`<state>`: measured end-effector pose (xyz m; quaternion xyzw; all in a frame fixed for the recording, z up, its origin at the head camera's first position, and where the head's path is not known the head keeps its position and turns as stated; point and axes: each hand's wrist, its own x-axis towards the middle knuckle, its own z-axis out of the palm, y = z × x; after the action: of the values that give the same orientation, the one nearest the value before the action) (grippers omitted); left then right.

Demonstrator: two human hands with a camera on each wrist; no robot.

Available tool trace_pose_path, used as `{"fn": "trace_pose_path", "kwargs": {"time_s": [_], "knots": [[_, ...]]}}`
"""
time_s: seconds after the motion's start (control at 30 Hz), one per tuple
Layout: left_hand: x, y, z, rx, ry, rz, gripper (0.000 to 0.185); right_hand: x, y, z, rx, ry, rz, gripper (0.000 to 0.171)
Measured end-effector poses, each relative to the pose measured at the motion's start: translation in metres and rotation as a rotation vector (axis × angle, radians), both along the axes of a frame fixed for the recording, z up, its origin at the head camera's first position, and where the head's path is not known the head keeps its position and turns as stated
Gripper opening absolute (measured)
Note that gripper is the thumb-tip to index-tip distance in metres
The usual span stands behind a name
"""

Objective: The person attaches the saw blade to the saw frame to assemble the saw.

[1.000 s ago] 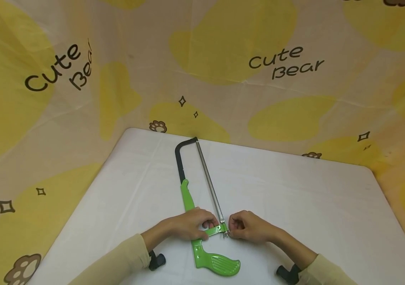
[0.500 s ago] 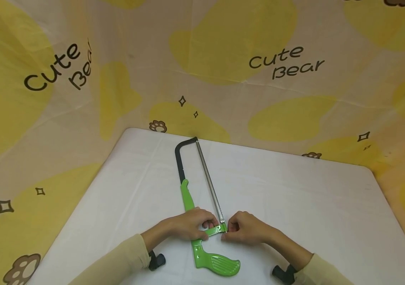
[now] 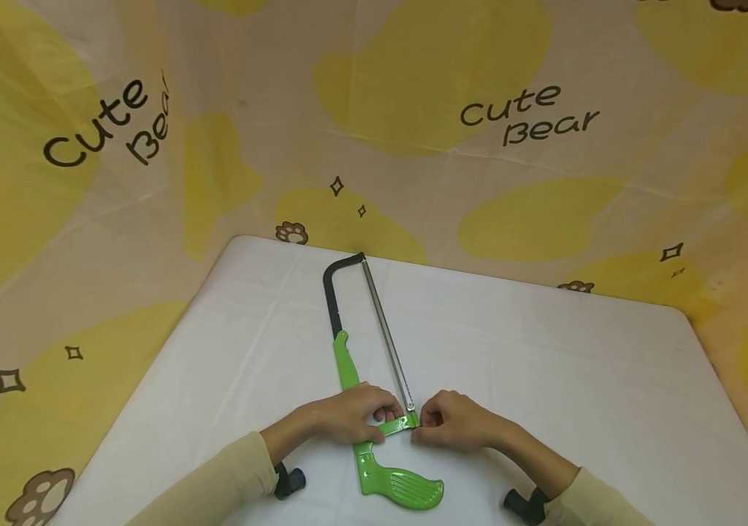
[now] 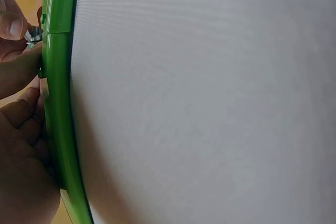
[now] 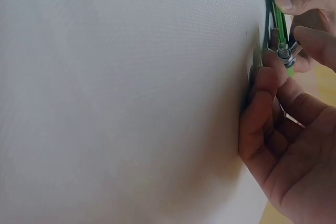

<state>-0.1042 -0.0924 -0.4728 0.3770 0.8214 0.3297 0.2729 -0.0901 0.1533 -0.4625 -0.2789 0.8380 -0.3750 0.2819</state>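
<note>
Nothing had shifted since half a second earlier. Left hand (image 3: 354, 416) held down the green-handled hacksaw (image 3: 348, 365) on the white desk (image 3: 545, 365). Right hand (image 3: 456, 420), nearer, pinched the small metal wing nut (image 5: 286, 53) at the blade's near end; the blade ran away from both hands.

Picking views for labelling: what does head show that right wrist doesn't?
Head only: the whole hacksaw flat on the white table, its blade, green handle, and the left hand gripping the frame. Right wrist only: close-up of the metal wing nut at the fingertips. Both: the right hand at the blade's near end.
</note>
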Motion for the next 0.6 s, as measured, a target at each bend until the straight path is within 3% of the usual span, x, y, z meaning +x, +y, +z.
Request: {"fn": "trace_pose_path", "kwargs": {"time_s": [0.6], "knots": [[0.0003,-0.0002,0.0008,-0.002,-0.003,0.005,0.033,-0.0019,0.0043,-0.0043,-0.016,-0.019,0.044,0.016]]}}
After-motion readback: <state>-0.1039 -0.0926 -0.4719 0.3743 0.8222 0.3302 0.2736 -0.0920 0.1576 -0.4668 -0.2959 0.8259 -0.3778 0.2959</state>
